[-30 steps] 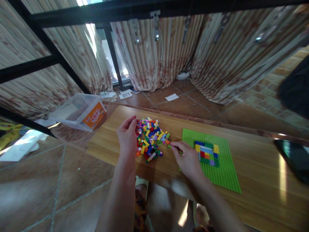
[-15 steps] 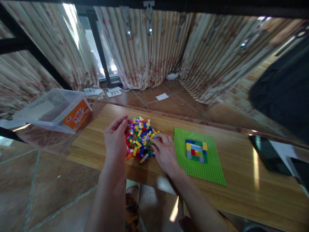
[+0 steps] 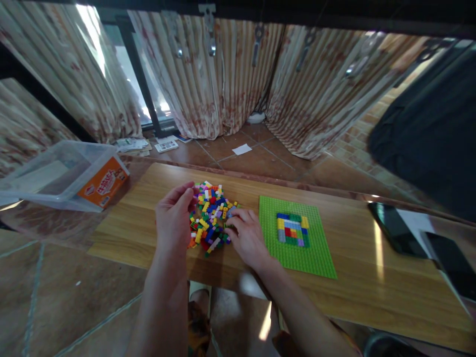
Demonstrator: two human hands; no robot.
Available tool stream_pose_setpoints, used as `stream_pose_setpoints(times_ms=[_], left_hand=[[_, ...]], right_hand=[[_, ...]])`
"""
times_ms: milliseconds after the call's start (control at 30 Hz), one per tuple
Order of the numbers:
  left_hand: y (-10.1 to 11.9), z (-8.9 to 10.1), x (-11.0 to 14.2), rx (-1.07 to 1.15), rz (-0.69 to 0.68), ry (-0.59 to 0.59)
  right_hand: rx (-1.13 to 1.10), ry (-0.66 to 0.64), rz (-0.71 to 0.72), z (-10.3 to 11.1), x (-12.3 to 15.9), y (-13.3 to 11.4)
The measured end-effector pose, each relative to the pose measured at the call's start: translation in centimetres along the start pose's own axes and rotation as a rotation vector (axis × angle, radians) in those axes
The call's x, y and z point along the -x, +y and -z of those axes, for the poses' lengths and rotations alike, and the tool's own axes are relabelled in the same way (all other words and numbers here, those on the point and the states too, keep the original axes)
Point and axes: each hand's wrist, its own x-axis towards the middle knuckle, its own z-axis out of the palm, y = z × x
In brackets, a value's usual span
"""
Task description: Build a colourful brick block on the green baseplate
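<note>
A heap of small, many-coloured toy building bricks [image 3: 210,218] lies on the wooden table between my hands. My left hand [image 3: 174,206] is at the heap's left edge, thumb and fingers closed together; whatever they may hold is hidden. At the right edge, my right hand [image 3: 246,235] reaches into the bricks with its fingers curved and thumb apart, and no brick shows in its grip. To the right lies a green studded baseplate [image 3: 271,253]. On it sits a flat block of joined bricks [image 3: 293,230] in blue, yellow, red, green, grey and purple.
A clear plastic tub [image 3: 55,191] with an orange label stands left of the wooden tabletop [image 3: 130,218]. Dark phone-like devices [image 3: 396,230] and white paper [image 3: 412,223] lie at the right. Striped curtains [image 3: 238,79] hang behind, and papers [image 3: 166,145] lie on the floor.
The whole view has shifted, so most things appear a little farther left. Both hands stay at the heap; my right hand's fingers have moved slightly among the bricks.
</note>
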Motion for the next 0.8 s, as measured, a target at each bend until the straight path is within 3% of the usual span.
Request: stream_pose_setpoints(times_ms=[233, 433, 800], left_hand=[[-0.2, 0.2, -0.2, 0.004, -0.002, -0.006], [-0.1, 0.4, -0.2, -0.001, 0.008, 0.006], [-0.2, 0.8, -0.4, 0.017, 0.013, 0.004]], right_hand=[[-0.019, 0.042, 0.025, 0.5, 0.6, 1.7], [0.023, 0.088, -0.034, 1.5, 0.9, 2.8], [0.114, 0.03, -0.1, 1.6, 1.7, 3.1]])
